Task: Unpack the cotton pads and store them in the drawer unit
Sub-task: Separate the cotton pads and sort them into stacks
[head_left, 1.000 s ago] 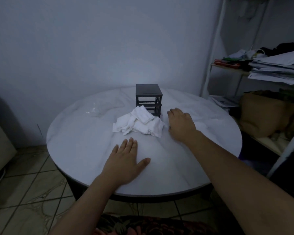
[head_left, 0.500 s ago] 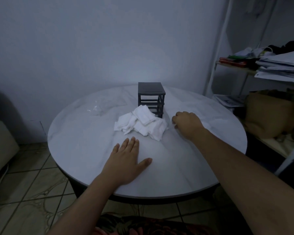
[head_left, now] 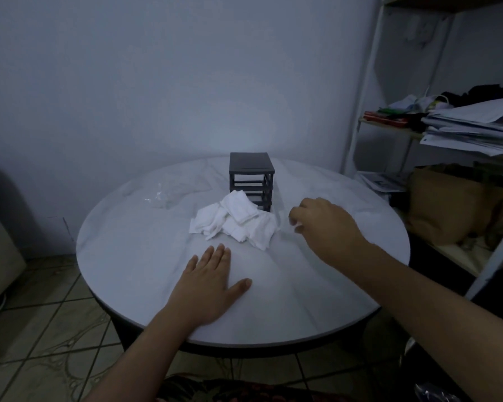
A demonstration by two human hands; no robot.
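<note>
I am looking down at a round pale tabletop point(head_left: 145, 256) that fills the middle of the frame. The cotton pads point(head_left: 235, 223) lie in one loose white heap at the centre, already out of their wrapper, just in front of the drawer unit point(head_left: 251, 177) and touching or nearly touching its base. I cannot count the pads: they overlap and fold into each other, so I would only say several. They look very light, soft and limp, likely to flop, cling together and slide on the smooth top, so I would pinch a small stack at its edge between thumb and fingers rather than scoop. There is one drawer unit, small, dark and upright; its frame appears open with the slots showing. One crumpled clear wrapper point(head_left: 160, 198) sits at centre left, apart from the heap. My left hand point(head_left: 206, 285) lies flat and spread on the tabletop at lower centre, holding nothing. My right hand point(head_left: 321, 224), right of the heap, is curled with its fingertips pinched together on a small white scrap, possibly a pad; I cannot tell for certain.
</note>
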